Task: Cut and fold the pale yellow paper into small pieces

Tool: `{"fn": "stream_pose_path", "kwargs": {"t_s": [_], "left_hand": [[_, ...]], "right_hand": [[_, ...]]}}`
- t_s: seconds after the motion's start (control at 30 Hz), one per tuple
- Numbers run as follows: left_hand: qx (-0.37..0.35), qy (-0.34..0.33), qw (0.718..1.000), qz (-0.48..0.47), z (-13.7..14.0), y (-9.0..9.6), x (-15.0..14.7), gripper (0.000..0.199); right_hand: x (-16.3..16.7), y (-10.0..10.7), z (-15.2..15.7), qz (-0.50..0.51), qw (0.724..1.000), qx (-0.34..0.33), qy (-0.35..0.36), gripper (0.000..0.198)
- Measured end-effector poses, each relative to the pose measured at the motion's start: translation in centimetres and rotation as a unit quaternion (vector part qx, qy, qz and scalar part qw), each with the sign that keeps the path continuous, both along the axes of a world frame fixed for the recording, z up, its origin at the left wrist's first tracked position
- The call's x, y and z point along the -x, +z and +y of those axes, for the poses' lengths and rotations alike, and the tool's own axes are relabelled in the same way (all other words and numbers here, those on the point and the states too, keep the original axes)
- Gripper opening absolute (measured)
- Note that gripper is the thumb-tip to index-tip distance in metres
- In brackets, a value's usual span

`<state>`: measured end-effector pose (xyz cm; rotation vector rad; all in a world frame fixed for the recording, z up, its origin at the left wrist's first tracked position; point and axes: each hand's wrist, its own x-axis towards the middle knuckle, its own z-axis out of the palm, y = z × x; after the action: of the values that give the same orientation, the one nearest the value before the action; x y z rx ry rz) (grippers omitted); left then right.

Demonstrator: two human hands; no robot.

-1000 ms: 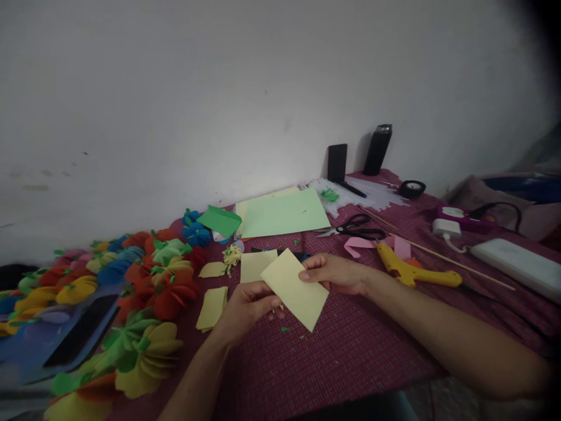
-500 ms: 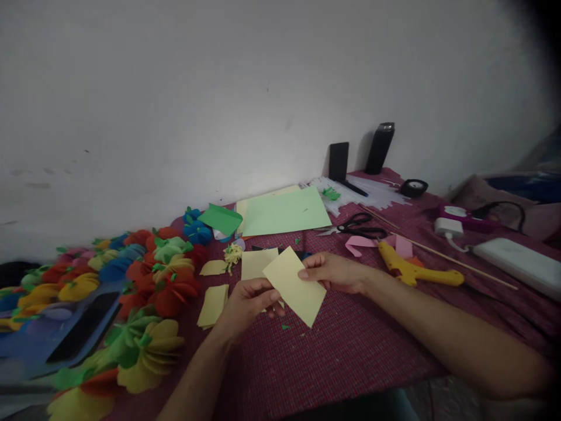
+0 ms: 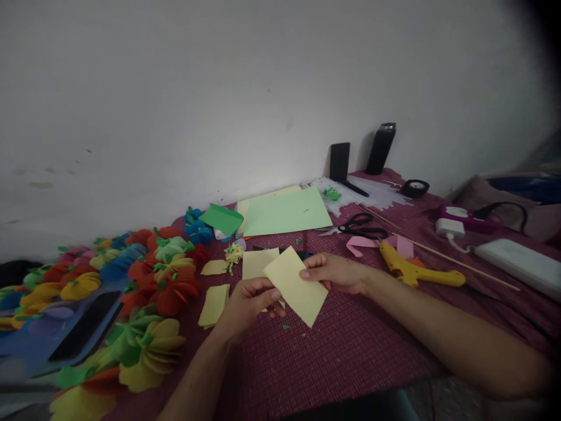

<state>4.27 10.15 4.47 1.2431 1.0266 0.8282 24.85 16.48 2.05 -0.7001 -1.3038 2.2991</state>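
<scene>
A pale yellow sheet of paper (image 3: 294, 286) is held up between my hands, turned with one corner pointing down. My right hand (image 3: 333, 272) pinches its right side, thumb on top and fingers behind. At its left edge my left hand (image 3: 252, 301) is closed, thumb against the paper and fingers curled underneath. Behind it another yellow paper piece (image 3: 259, 261) lies on the cloth, partly covered. To the left are a stack of yellow paper pieces (image 3: 214, 305), a rounded yellow piece (image 3: 214, 267) and a heap of thin yellow cut strips (image 3: 234, 254).
Colourful paper flowers (image 3: 175, 286) crowd the left side around a dark phone (image 3: 85, 326). Pale green sheets (image 3: 284, 211) lie at the back. Black scissors (image 3: 350, 225), a yellow glue gun (image 3: 416, 271), a thin stick (image 3: 456, 261) and a white adapter (image 3: 519, 266) lie right.
The view has shifted very slightly. Both hands and the yellow paper hold nearly the same position.
</scene>
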Motion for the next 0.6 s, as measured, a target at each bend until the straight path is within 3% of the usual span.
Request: {"fn": "stream_pose_path", "kwargs": {"t_s": [0.6], "left_hand": [[0.000,0.004,1.000,-0.004,0.14,-0.34,0.07,0.023]], "right_hand": [[0.00,-0.01,-0.08,0.014,1.000,0.009,0.008,0.024]]}}
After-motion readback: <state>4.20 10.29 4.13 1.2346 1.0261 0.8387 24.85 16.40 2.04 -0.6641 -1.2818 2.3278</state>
